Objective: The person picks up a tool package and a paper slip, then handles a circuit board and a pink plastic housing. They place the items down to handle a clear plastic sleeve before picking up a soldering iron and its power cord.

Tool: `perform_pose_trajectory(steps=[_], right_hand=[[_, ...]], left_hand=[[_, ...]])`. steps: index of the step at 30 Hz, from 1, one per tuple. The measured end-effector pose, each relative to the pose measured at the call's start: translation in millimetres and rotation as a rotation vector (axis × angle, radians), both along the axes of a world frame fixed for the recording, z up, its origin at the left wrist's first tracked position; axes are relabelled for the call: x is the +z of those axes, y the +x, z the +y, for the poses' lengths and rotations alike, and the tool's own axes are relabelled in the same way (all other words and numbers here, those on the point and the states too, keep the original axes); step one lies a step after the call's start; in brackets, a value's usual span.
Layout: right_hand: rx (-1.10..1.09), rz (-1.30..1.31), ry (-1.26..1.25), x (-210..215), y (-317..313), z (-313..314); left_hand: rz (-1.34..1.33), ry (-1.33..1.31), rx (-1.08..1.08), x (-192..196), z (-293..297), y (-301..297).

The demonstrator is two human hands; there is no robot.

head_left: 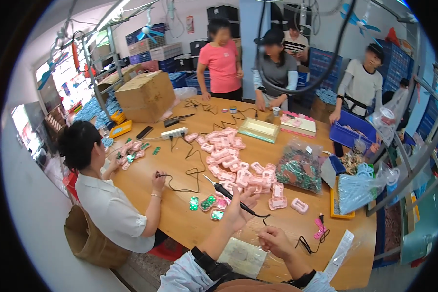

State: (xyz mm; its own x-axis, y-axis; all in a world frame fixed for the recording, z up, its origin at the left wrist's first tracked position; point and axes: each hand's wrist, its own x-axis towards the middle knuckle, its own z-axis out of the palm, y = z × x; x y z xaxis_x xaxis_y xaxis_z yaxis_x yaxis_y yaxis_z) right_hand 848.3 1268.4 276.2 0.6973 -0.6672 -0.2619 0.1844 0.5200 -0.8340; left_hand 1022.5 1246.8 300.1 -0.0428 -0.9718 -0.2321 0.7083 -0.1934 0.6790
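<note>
My left hand (239,215) has its fingers partly spread, with a black-handled soldering iron (225,191) lying across it, held at the thumb side. The iron's bare metal tip points away and to the left, and its cord trails to the right. Nearer to me, my right hand (277,242) has thumb and fingertips drawn together; what they pinch, if anything, is too small to make out. Below the hands lies a pale square pad (239,260). Just left of the iron are a green circuit board (194,203) and pink shells with green boards (208,202). Beyond is a heap of pink plastic shells (228,155).
On the right stand a bag of circuit boards (301,168), a blue bin (350,124) and a yellow tray (340,209). A pink-and-black plug cord (319,228) lies nearby. A power strip (174,133) and cardboard box (146,95) are farther left. Several people surround the wooden table (175,214).
</note>
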Motion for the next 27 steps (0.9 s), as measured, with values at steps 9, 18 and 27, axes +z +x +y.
perform_pose_trajectory(steps=[9, 18, 27], right_hand=[[-0.102, 0.034, 0.102, -31.0, -44.6, -4.1], [-0.352, 0.193, 0.174, -54.7, -80.6, 13.9], [-0.519, 0.405, 0.149, -79.3, -109.2, 16.7]], left_hand=[[0.264, -0.036, 0.102, -9.1, -22.6, 115.8], [0.490, -0.131, -0.139, -2.4, 18.0, 64.1], [0.418, -0.033, -0.454, -7.5, 82.4, 24.5]])
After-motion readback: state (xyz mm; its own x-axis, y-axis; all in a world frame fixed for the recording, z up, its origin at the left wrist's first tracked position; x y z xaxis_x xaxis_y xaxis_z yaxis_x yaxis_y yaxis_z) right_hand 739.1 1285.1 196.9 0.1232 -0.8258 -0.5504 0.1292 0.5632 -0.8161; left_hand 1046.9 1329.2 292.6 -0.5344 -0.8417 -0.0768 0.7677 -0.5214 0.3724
